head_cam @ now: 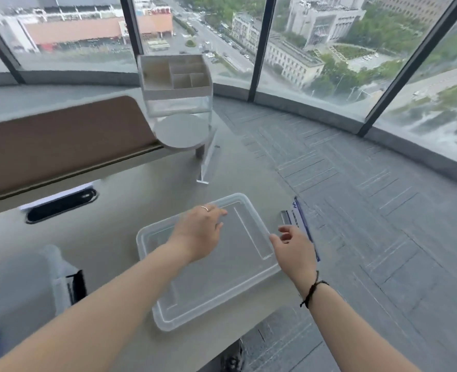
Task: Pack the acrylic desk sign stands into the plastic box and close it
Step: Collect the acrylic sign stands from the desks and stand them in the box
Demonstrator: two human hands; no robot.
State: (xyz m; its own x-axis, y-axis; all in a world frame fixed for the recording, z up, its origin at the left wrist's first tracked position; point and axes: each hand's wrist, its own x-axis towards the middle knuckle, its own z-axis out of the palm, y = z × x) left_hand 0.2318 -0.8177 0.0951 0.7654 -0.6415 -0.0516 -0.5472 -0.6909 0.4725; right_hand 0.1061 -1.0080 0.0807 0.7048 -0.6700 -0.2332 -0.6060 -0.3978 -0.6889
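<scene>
A clear plastic box point(168, 315) lies on the grey desk with its lid on. My left hand point(199, 233) hovers over the lid near its far edge, fingers apart, a ring on one finger. My right hand point(293, 248) is at the box's right rim, fingers loosely spread and holding nothing. One acrylic sign stand point(207, 162) stands upright farther back on the desk. Another sign stand with a blue-edged insert point(301, 218) lies flat just right of the box, partly hidden by my right hand.
A white desk organiser point(175, 79) on a round base point(180, 130) stands at the back. A brown partition point(61, 140) runs along the left. A black cable slot point(61, 205) and a clear container point(61, 275) sit on the left. The desk's right edge drops to carpet.
</scene>
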